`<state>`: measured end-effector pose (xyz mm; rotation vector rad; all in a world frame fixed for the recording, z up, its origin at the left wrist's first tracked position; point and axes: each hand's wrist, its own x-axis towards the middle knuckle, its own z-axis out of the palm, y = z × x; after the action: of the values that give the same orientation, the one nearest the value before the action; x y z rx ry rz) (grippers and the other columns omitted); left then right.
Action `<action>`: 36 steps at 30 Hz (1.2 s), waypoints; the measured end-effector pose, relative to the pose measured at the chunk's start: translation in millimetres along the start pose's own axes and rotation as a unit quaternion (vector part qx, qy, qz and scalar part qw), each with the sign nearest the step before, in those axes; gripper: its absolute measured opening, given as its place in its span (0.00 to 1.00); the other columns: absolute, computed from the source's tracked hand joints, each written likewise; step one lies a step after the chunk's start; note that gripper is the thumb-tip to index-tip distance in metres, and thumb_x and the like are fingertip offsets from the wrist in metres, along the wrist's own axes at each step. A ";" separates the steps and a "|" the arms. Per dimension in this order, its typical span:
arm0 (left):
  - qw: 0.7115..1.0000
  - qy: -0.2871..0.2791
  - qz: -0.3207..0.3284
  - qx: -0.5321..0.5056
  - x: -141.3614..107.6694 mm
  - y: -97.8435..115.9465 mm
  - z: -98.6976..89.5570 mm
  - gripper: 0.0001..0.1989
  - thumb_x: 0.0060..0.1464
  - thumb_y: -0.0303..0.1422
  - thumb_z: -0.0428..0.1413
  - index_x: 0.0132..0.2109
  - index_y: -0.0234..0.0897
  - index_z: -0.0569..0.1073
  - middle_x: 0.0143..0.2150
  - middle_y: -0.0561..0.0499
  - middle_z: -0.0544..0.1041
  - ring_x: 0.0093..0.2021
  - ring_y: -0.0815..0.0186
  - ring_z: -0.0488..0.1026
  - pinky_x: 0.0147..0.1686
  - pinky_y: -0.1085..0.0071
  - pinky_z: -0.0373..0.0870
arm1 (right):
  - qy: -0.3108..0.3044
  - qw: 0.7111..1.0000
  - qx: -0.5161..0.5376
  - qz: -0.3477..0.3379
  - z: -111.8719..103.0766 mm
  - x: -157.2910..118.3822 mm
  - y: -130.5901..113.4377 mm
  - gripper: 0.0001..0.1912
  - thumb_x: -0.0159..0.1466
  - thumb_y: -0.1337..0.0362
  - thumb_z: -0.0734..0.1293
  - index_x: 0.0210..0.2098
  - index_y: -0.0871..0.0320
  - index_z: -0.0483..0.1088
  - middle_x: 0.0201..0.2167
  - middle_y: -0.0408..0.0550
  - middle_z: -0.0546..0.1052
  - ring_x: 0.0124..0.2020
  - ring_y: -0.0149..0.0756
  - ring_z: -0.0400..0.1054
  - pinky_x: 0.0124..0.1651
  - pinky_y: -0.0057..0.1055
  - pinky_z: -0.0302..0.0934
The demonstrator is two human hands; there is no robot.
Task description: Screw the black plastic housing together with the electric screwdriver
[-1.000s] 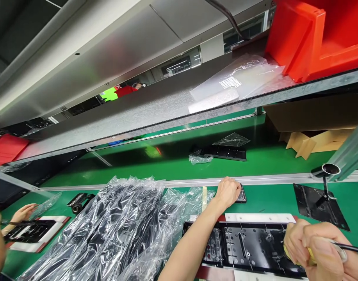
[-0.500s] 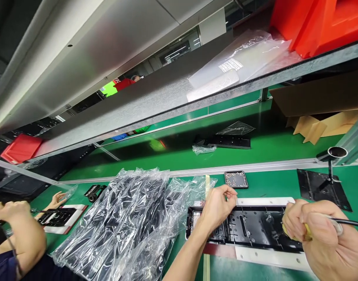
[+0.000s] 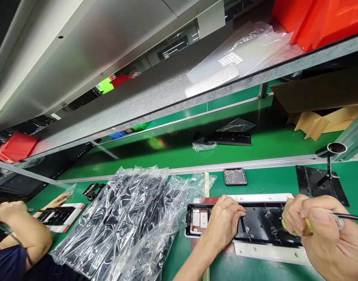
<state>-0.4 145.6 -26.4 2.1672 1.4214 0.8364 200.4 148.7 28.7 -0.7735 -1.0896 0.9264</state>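
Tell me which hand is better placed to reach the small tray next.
Likely the left hand: it is nearer the tray, over the black casing, while the right hand grips a corded tool.

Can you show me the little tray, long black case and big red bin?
Little tray (image 3: 235, 184): head view, on its near rim.
Long black case (image 3: 255, 222): head view, on its inside floor.
Big red bin (image 3: 332, 23): head view, on its wall.

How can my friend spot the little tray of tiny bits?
Find the silver rail crossing the green bench. In front of it, beyond the left hand, lies a small dark tray. Unlike the long black part nearby, it holds many tiny shiny pieces.
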 end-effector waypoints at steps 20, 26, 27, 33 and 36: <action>0.985 0.040 0.096 0.136 -20.8 -9.9 3.5 0.15 0.68 0.24 0.52 0.55 0.40 0.77 0.44 0.46 0.77 0.42 0.60 0.69 0.40 0.65 0.73 | -0.009 0.999 0.038 -0.013 2.0 0.6 -0.3 0.14 0.72 0.64 0.63 0.28 0.56 0.65 0.19 0.41 0.62 0.19 0.32 0.60 0.20 0.33 0.55; 0.990 0.044 0.072 0.110 -20.4 -9.3 3.0 0.15 0.68 0.25 0.52 0.56 0.41 0.77 0.46 0.47 0.76 0.43 0.61 0.69 0.42 0.64 0.73 | -0.008 1.000 0.027 -0.004 2.4 2.7 -4.6 0.15 0.70 0.63 0.65 0.26 0.55 0.64 0.18 0.41 0.62 0.18 0.33 0.59 0.19 0.33 0.54; 0.991 0.048 0.066 0.103 -20.5 -9.0 2.7 0.15 0.68 0.24 0.52 0.56 0.41 0.77 0.45 0.47 0.76 0.43 0.61 0.69 0.41 0.64 0.72 | -0.008 1.000 0.029 0.000 2.4 2.9 -4.8 0.15 0.70 0.63 0.65 0.26 0.55 0.65 0.18 0.42 0.62 0.18 0.33 0.59 0.19 0.33 0.54; 0.991 0.051 0.070 0.103 -22.8 -7.3 4.3 0.16 0.67 0.23 0.52 0.56 0.41 0.76 0.46 0.46 0.76 0.43 0.60 0.69 0.40 0.64 0.72 | -0.003 0.999 0.034 0.006 4.2 4.4 -6.4 0.16 0.70 0.61 0.66 0.25 0.55 0.65 0.17 0.41 0.61 0.17 0.33 0.59 0.18 0.32 0.55; 0.989 0.054 0.076 0.119 -23.8 -6.1 5.2 0.18 0.66 0.21 0.52 0.57 0.42 0.76 0.46 0.46 0.75 0.43 0.60 0.69 0.39 0.64 0.72 | 0.008 0.999 0.031 0.006 7.0 5.9 -9.3 0.16 0.69 0.61 0.67 0.24 0.56 0.65 0.16 0.40 0.60 0.16 0.32 0.58 0.17 0.31 0.54</action>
<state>-8.1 126.0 -40.2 2.4685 1.4893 0.8875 196.9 150.7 41.1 -0.7356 -1.0384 0.9591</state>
